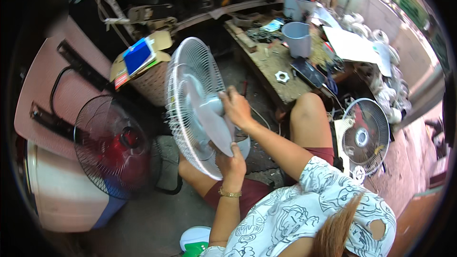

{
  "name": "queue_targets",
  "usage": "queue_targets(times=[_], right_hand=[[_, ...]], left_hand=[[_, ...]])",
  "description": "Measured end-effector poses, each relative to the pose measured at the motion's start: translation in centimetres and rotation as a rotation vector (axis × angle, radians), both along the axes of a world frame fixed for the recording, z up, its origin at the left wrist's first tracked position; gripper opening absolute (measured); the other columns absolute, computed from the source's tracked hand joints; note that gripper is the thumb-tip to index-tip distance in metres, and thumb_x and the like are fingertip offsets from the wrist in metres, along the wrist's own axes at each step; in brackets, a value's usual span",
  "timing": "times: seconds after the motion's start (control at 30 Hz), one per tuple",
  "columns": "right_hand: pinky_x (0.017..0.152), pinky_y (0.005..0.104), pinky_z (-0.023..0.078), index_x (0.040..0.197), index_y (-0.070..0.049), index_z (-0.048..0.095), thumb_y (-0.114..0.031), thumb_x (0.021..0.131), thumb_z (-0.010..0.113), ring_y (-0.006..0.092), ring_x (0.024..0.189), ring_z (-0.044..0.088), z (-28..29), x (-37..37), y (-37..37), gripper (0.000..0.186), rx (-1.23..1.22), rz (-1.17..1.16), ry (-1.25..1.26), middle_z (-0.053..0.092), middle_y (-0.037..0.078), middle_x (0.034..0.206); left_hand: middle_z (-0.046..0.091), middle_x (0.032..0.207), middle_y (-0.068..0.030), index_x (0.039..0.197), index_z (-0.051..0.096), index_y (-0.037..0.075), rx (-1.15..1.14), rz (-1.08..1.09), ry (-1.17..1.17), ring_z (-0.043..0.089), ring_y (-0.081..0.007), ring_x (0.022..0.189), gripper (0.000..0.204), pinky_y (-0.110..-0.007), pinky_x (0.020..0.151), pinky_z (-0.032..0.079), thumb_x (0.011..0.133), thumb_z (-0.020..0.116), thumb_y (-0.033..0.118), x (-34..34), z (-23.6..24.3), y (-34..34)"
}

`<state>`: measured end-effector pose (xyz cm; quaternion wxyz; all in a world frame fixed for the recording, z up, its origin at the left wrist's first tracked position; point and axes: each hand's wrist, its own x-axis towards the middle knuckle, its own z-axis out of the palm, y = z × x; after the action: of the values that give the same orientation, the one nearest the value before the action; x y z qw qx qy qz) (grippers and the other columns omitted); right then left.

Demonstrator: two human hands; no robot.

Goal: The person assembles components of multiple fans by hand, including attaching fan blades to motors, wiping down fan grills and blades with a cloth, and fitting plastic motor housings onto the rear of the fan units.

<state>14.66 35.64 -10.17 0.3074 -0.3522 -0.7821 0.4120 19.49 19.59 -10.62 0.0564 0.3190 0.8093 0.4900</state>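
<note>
A white fan stands in front of me with its round wire grille (pixel 188 71) behind pale grey blades (pixel 209 123). My right hand (pixel 235 108) reaches in from the right, its fingers closed on the hub at the centre of the blades. My left hand (pixel 232 159), with a gold bracelet on its wrist, comes up from below and grips the tip of the lowest blade near the grille's bottom rim. No front grille covers the blades. My bare knee (pixel 307 114) rises just right of the fan.
A dark-grilled fan with red blades (pixel 112 145) stands at the left. Another white fan (pixel 364 138) lies at the right. A cluttered wooden bench (pixel 273 62) behind holds grey plastic cups (pixel 297 38), a white nut (pixel 282 76) and a dark tablet (pixel 309 71). A basket (pixel 152 83) stands beside the grille.
</note>
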Motion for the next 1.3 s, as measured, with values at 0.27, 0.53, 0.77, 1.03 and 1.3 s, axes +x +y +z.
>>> queue_targets(times=[0.27,0.53,0.77,1.03,1.3], right_hand=[[0.051,0.0481,0.045,0.088,-0.008,0.057,-0.02,0.083,0.057,0.0371,0.056,0.059,-2.4,-0.6,0.3,0.012,0.39,0.045,0.46,0.056,0.016,0.058],[0.049,0.0425,0.046,0.077,-0.007,0.054,-0.018,0.078,0.058,0.0327,0.052,0.058,-3.3,-0.5,2.9,0.012,0.518,0.204,0.525,0.055,0.012,0.056],[0.062,0.0445,0.049,0.09,-0.007,0.053,-0.034,0.088,0.06,0.0368,0.069,0.063,-2.3,-0.2,3.8,0.028,0.299,0.482,0.316,0.063,0.017,0.071],[0.097,0.0414,0.041,0.131,-0.002,0.046,-0.044,0.097,0.046,0.0365,0.114,0.054,-0.1,-10.5,15.4,0.055,-0.098,0.181,0.455,0.057,0.023,0.123],[0.091,0.029,0.045,0.118,-0.001,0.061,-0.05,0.098,0.046,0.0179,0.094,0.063,-2.0,-11.9,16.1,0.055,-0.807,0.536,0.598,0.068,0.009,0.105]], left_hand=[[0.065,0.09,-0.0265,0.083,0.065,-0.005,-0.067,0.006,0.012,0.057,-0.0452,0.088,0.034,-0.053,0.08,0.04,0.09,0.045,0.021,1.2,0.5,-0.6],[0.064,0.08,-0.0225,0.075,0.065,-0.003,-0.063,-0.024,0.116,0.057,-0.0406,0.074,0.03,-0.051,0.075,0.041,0.087,0.046,0.017,0.8,0.7,-0.6],[0.065,0.088,-0.0036,0.105,0.063,0.0,0.034,-0.021,-0.544,0.061,-0.0102,0.081,0.024,-0.028,0.054,0.046,0.099,0.047,0.017,0.1,0.5,-2.9],[0.05,0.121,-0.0147,0.134,0.033,0.001,0.291,-0.015,-0.513,0.059,-0.0195,0.1,0.054,-0.03,0.072,0.056,0.091,0.063,0.015,7.4,1.1,-10.2],[0.049,0.128,-0.0132,0.132,0.042,0.001,0.668,0.455,-0.39,0.051,-0.0255,0.117,0.057,-0.04,0.1,0.043,0.081,0.065,0.013,2.2,-2.2,-7.9]])
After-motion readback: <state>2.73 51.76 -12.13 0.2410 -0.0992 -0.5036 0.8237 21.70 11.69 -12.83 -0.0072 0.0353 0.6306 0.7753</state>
